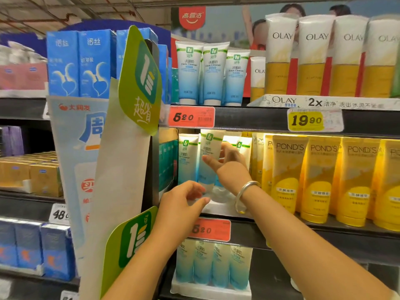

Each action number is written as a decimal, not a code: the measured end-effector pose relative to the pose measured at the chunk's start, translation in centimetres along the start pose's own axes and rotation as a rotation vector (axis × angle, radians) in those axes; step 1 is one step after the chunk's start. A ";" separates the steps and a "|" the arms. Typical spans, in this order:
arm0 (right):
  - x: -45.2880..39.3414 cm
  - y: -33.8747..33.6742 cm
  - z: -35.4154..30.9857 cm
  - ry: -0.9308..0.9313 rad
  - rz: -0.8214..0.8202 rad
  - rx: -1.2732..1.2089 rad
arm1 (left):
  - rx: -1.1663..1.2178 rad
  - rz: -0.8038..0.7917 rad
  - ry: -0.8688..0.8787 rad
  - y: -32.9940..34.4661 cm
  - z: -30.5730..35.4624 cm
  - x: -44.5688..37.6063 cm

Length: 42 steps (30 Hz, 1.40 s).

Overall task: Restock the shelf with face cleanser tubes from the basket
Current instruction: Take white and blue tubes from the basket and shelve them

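Supermarket shelving fills my view, tubes packed on every level. My right hand (230, 167) is up on the middle shelf (303, 229), fingers and thumb wrapped round the upper half of a blue-and-white face cleanser tube (208, 161), a silver bangle (244, 195) on the wrist. My left hand (184, 202), down at seven o'clock from it, pinches that same tube's clear cap end. Another cleanser tube (186, 159) stands just beside it at nine o'clock. Yellow Pond's tubes (287, 176) line up at three o'clock. Red price tag (211, 230) sits below.
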State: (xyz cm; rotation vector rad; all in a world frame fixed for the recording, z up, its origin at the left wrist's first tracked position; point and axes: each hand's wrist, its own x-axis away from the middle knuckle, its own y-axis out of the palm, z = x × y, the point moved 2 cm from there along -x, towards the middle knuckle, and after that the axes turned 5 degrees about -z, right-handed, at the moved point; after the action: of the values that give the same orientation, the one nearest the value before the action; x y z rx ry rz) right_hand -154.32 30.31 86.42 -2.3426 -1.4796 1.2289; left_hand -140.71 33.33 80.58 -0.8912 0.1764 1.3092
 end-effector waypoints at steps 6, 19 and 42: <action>-0.2 0.8 -0.1 0.046 -0.121 0.156 | 0.030 0.043 0.009 0.0 0.0 0.1; 9.6 -5.4 -0.4 0.239 0.038 -0.161 | 0.524 -0.059 -0.014 1.8 1.5 3.7; 58.2 -26.1 18.9 1.260 0.394 -0.580 | 0.635 -1.026 -0.701 33.5 11.3 36.0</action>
State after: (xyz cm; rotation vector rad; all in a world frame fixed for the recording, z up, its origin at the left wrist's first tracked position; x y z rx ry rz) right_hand -174.16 84.43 53.16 -2.7973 -0.9247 -0.7960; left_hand -163.69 67.65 51.66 0.1017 -0.3694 0.4582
